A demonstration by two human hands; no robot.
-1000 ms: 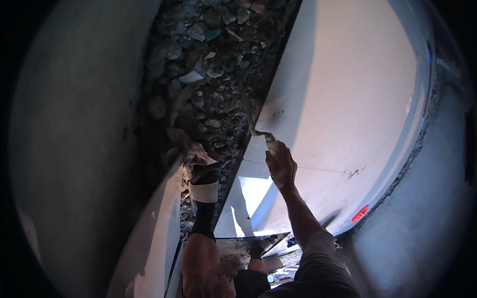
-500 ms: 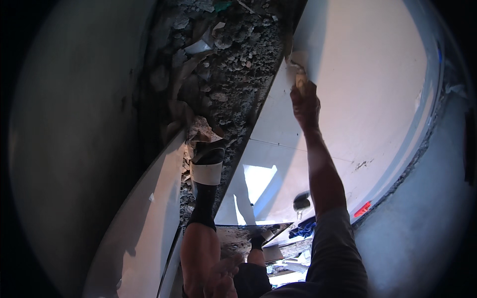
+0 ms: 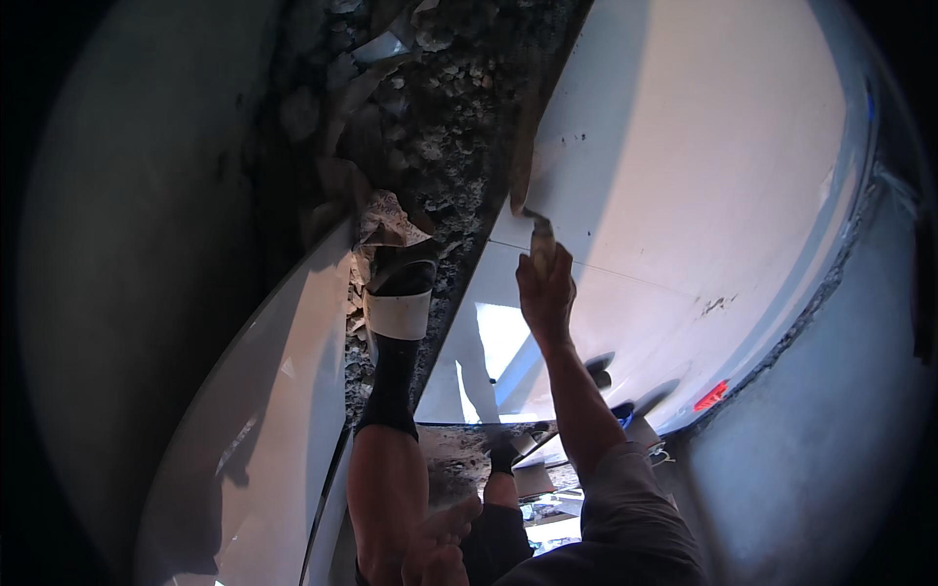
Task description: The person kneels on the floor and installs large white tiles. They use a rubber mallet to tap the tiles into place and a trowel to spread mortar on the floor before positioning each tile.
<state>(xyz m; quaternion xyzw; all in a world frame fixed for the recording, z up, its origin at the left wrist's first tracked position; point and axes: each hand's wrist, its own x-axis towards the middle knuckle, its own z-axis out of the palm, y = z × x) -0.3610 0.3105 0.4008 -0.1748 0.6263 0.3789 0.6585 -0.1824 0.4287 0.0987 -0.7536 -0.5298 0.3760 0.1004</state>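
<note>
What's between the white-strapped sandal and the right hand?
Head view: from the white-strapped sandal to the right hand there's a strip of dark rubble, then the pale smooth surface with a bright patch.

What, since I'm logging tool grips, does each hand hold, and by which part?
The right hand grips a trowel-like tool by its light-coloured handle, behind the bent neck. Nothing shows in the left hand.

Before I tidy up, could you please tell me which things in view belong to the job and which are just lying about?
Seemingly in use: trowel, held in the right hand; pale slab beside it.
Apparently lying about: jagged chunk; pale scrap on rubble; red item at the slab's edge.
</note>
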